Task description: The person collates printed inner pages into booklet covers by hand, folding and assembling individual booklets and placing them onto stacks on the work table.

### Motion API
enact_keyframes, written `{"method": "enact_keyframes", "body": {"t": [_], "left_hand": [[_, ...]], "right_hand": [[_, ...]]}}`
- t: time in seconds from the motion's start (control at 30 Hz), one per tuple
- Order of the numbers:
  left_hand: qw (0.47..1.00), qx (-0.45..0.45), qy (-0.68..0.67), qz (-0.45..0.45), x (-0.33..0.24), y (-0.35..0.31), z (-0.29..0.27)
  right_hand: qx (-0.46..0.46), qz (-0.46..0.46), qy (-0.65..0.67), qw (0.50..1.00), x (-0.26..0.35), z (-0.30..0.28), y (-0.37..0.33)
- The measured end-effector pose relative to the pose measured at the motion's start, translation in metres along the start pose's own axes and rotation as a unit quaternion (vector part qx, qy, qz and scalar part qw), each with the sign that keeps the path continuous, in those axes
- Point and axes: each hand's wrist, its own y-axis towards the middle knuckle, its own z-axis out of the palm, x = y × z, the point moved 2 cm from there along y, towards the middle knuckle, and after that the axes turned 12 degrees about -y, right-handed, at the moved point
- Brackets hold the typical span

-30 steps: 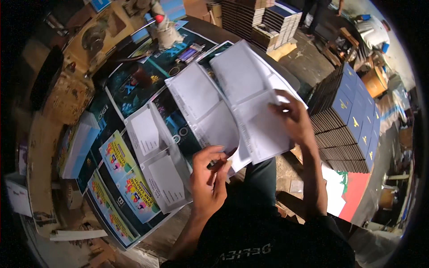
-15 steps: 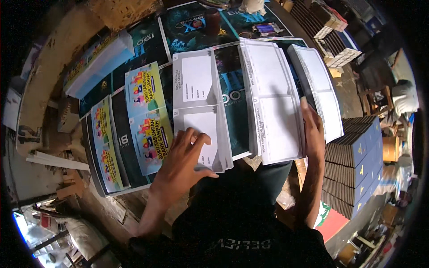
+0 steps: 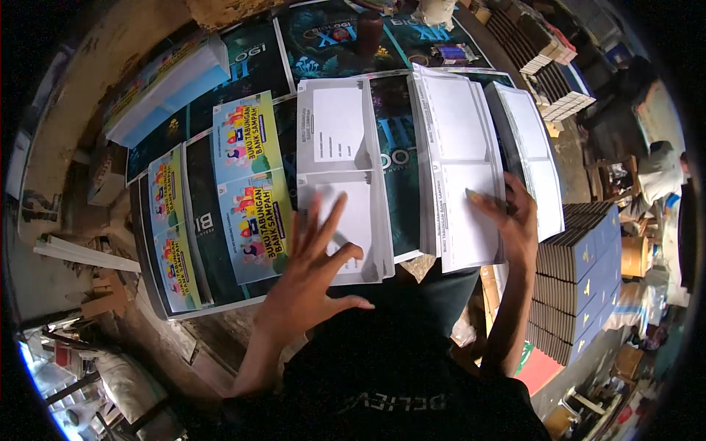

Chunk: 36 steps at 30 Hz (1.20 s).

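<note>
My left hand (image 3: 316, 264) is open, fingers spread and slightly blurred, over the near end of a stack of white printed sheets (image 3: 343, 121). To its right lies a second, thicker stack of white sheets (image 3: 460, 117). My right hand (image 3: 521, 220) grips that stack's right edge, thumb on the top sheet and fingers bent down at the side, where their tips are partly hidden. Just beyond that hand is a third white stack (image 3: 526, 121). Left of my left hand lie colourful printed covers (image 3: 250, 198), two per sheet, with another such pile (image 3: 170, 220) further left.
Dark printed poster sheets (image 3: 312, 55) cover the table. A tall stack of covers (image 3: 173, 92) stands far left. A brown cylindrical object (image 3: 369, 33) and a small purple packet (image 3: 454, 53) sit at the back. Blue-covered books (image 3: 581, 287) are piled at the right beside the table.
My right hand has bent from lying along the stack's edge to gripping it, thumb over the top sheet. My left hand's fingers have spread wider. The view has shifted slightly.
</note>
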Motion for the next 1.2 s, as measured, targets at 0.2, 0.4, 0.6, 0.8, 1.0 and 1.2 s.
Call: {"method": "enact_keyframes", "body": {"t": [0.2, 0.4, 0.6, 0.8, 1.0, 1.2], "left_hand": [[0.998, 0.008, 0.056, -0.025, 0.0, 0.006, 0.009], [0.99, -0.097, -0.055, -0.088, -0.02, 0.0, 0.005], [0.902, -0.312, -0.284, -0.095, 0.002, -0.03, 0.027], [0.943, -0.212, -0.244, -0.08, 0.004, -0.028, 0.015], [0.988, -0.129, -0.003, -0.083, 0.02, -0.034, -0.056], [0.99, -0.074, 0.096, -0.068, 0.053, -0.056, -0.059]], "right_hand": [[-0.007, 0.017, -0.03, 0.999, 0.012, 0.003, -0.003], [-0.009, 0.001, -0.015, 1.0, 0.019, 0.001, -0.008], [0.025, -0.056, 0.147, 0.987, 0.029, 0.011, -0.021], [0.158, -0.134, 0.115, 0.971, 0.05, 0.086, -0.034], [0.127, -0.015, 0.078, 0.989, 0.067, 0.088, -0.04], [0.159, -0.033, 0.102, 0.981, 0.074, 0.096, -0.04]]}}
